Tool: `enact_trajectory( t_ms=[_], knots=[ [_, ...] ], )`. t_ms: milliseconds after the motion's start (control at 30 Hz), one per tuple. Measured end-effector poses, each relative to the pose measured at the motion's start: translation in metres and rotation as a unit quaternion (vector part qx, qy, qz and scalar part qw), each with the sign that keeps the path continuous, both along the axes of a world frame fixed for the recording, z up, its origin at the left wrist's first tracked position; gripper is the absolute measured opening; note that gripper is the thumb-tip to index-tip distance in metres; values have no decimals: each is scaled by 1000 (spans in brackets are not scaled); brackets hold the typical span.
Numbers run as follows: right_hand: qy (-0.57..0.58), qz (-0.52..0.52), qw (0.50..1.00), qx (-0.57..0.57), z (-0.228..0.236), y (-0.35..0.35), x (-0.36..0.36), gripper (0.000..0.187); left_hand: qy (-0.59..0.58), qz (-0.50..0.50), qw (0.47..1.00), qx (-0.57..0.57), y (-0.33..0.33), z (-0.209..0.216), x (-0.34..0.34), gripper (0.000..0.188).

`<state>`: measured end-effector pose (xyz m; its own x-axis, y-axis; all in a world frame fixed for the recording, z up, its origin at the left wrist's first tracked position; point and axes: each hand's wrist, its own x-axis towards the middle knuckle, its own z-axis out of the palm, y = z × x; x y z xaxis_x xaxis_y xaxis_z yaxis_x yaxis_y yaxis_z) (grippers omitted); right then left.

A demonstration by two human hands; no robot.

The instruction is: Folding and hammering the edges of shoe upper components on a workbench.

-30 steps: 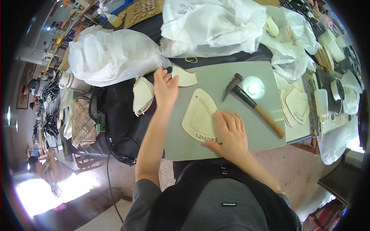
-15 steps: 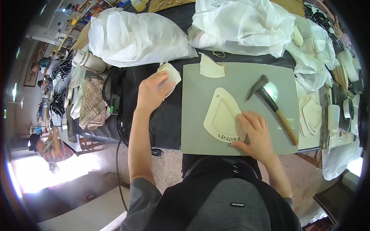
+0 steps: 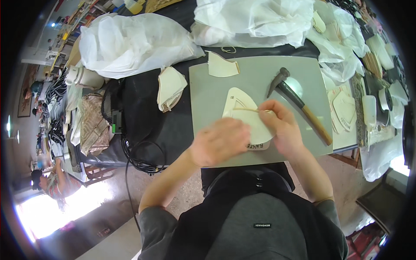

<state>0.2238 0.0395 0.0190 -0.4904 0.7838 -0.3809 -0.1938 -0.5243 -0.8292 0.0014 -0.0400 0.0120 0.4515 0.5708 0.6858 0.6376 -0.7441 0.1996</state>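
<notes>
A rounded cream pattern template (image 3: 234, 96) with a cut-out outline lies on the grey board (image 3: 203, 104). Over it I see a loose cream fabric piece (image 3: 256, 123) with a tan edge. My right hand (image 3: 284, 130) pinches this piece at its right side, thumb and forefinger closed on it. Close to its left side is my left hand (image 3: 222, 143), blurred by motion, so its fingers do not show clearly. A hammer (image 3: 301, 104) with a wooden handle lies to the right on the board. Another cut piece (image 3: 223, 65) rests at the board's far edge.
A stack of cream pieces (image 3: 171, 89) sits left of the board on the black table cover (image 3: 138, 95). White plastic bags (image 3: 134, 45) line the back. Coiled black cable (image 3: 147, 160) hangs at the left edge. Paper templates (image 3: 344, 110) lie at right. Another person (image 3: 58, 184) is far left.
My left hand has left the stack and come right and nearer, over the template. A cream piece now lies over the template, pinched by my right hand. The whole view has shifted somewhat.
</notes>
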Motion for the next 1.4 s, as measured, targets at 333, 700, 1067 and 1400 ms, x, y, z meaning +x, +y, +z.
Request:
enact_trajectory(
  t_ms=[333,700,1067,1400],
  knots=[
    [-93,-89,986,108,-2,-3,19,27,-46,145,965,-213,-29,-17,31,58],
    [-364,-2,774,518,-16,-41,68,26,-433,12,650,-624,29,6,2,29],
    [-367,8,734,571,-24,-41,72,27,-345,54,655,-670,34,4,36,23],
    [-366,20,725,583,-23,-39,72,24,-311,41,660,-682,34,-2,25,22]
  ],
)
